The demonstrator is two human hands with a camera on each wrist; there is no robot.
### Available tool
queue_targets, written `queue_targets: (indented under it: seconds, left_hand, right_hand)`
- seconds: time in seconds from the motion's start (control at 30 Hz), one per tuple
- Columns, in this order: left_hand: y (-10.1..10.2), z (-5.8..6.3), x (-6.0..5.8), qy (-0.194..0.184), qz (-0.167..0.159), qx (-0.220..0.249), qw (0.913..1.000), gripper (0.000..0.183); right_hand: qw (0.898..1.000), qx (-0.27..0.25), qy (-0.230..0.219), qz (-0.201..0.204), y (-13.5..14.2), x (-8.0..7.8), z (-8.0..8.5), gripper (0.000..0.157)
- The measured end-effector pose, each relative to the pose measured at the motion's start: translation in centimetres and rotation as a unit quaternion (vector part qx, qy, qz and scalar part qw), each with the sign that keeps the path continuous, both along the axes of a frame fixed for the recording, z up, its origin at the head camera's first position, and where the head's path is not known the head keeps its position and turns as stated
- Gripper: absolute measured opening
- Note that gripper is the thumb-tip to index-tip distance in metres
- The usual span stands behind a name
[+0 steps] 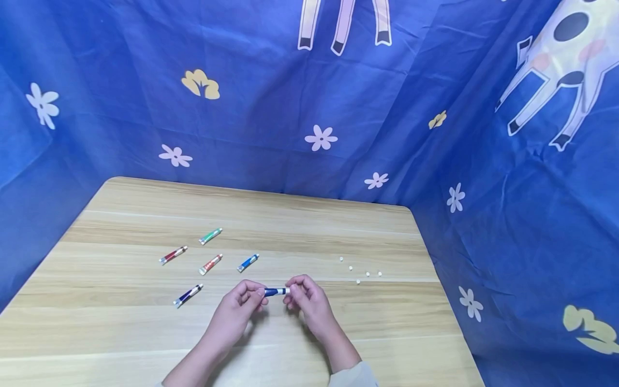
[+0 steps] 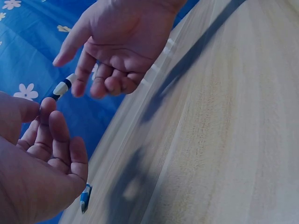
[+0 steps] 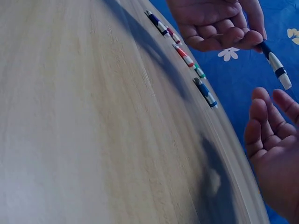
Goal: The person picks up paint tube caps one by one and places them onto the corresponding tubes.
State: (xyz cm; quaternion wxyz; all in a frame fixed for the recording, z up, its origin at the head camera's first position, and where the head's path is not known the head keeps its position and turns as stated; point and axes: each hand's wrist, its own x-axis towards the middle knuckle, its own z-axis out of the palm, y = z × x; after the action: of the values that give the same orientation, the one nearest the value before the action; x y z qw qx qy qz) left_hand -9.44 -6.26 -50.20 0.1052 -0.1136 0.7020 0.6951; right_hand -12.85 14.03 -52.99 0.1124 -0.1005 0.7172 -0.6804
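Left hand (image 1: 234,310) pinches navy tube (image 1: 274,292); right hand (image 1: 311,306) half-spread

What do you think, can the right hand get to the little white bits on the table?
Probably yes. The right hand seems to hold nothing, close to the tube in the left hand. The white bits lie ahead and to its right, with only bare table between.

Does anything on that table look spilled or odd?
Nothing looks spilled. Perhaps odd: five small white pieces lie loose at the right, like caps, apart from the five tubes at left.
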Motion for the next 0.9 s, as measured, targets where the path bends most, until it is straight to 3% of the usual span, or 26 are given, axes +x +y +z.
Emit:
queue_targets:
  seconds: [0.23,0.53,0.9]
  left_hand:
    - [0.0,-0.02,0.01,0.0,-0.002,0.003,1.0,0.019]
    - [0.19,-0.12,-0.06,-0.002,-0.007,-0.001,1.0,0.021]
    - [0.25,-0.33,-0.11,-0.007,-0.006,0.004,0.9999,0.022]
  right_hand:
    - [0.998,0.011,0.055,0.021,0.63,0.02,-0.07,0.046]
    - [0.997,-0.008,0.074,0.007,0.72,0.18,0.0,0.024]
    - [0.997,0.018,0.067,-0.023,0.68,0.2,0.02,0.018]
